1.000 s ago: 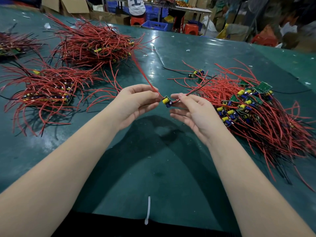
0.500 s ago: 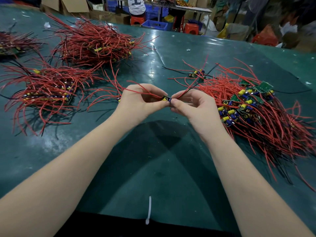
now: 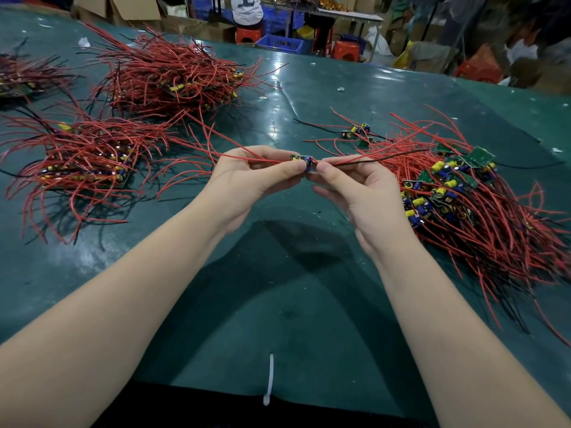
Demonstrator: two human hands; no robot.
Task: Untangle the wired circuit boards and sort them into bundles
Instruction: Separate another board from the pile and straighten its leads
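A small circuit board [image 3: 304, 162] with yellow and blue parts is held above the green table [image 3: 278, 288] between my two hands. My left hand [image 3: 247, 180] pinches its left side, where red wires trail off to the left. My right hand [image 3: 358, 186] pinches its right side, where red and black wires run off to the right. A tangled heap of wired boards [image 3: 482, 211] lies on the right. Sorted bundles lie on the left [image 3: 83, 168] and at the back left [image 3: 173, 78].
A fourth wire pile [image 3: 21, 75] lies at the far left edge. Two loose boards [image 3: 355, 131] sit behind my hands. A white cable tie [image 3: 269, 378] lies near the front edge. Boxes, stools and a seated person are beyond the table's far edge.
The board's wires, which stuck up and back a second ago, have been drawn out sideways: red ones to the left, red and black ones to the right. Both hands stayed on the board.
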